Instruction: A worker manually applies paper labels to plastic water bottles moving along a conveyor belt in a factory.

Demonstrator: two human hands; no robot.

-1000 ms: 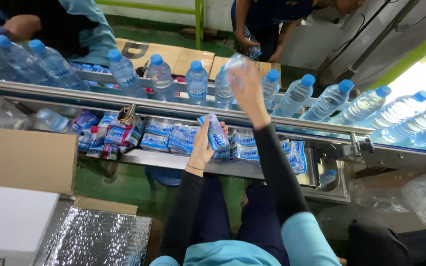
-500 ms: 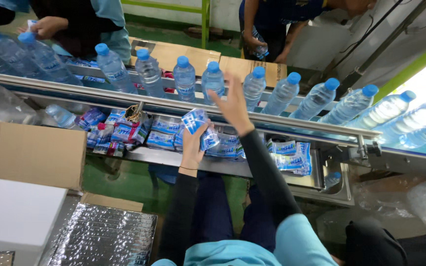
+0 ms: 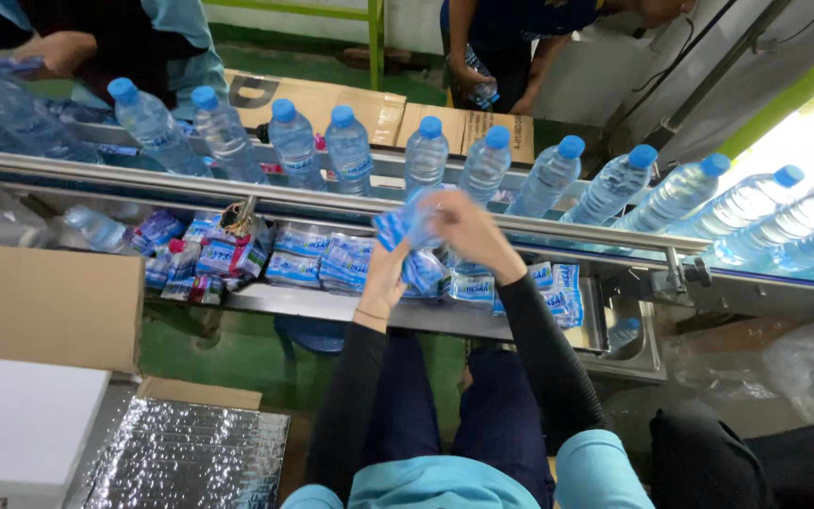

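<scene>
My left hand and my right hand meet over the metal shelf, both gripping a bunch of blue plastic label sleeves. Stacks of the same labels lie along the shelf below. Just beyond my hands a row of clear water bottles with blue caps stands on the conveyor. My arms wear black sleeves.
Cardboard boxes and a silver foil sheet sit at lower left. Other people work across the conveyor, one handling a bottle. Flat cartons lie behind the line. A plastic-wrapped bundle rests at right.
My right hand came back from the bottle row to join my left hand on the labels. The bottles have moved along the conveyor.
</scene>
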